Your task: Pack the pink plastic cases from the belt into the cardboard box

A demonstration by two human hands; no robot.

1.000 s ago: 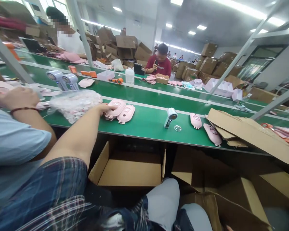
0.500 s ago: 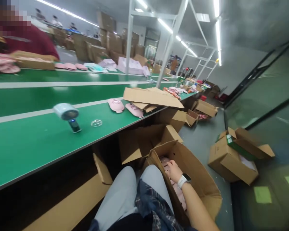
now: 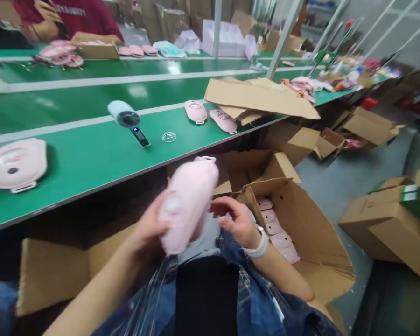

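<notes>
We look down from a head-worn camera at our two bare hands over our lap, seated at a long green conveyor bench [image 3: 91,154]. Our left hand [image 3: 150,228] is wrapped around a pink oval device [image 3: 189,205], fingers curled tight on its lower end so it stands tilted, its small loop pointing to twelve o'clock; it seems raised this way so that its face can be checked. Clear plastic film [image 3: 154,289] trails from under it towards six o'clock. Our right hand [image 3: 236,219], with a white watch [image 3: 261,245] on the wrist, hovers just beside the device at three o'clock, fingers spread and holding nothing.

At four o'clock an open cardboard box [image 3: 315,247] leans towards us, more pink devices [image 3: 278,231] stacked inside within easy reach. On the bench, another pink device [image 3: 17,164] lies flat at nine o'clock, and a pale blue handheld fan [image 3: 128,119] and a small clear disc [image 3: 169,136] lie at eleven o'clock.

Half a second ago the right hand was down inside that box and the left was out of view; now the device is up over the lap and the view has swung back towards the bench
</notes>
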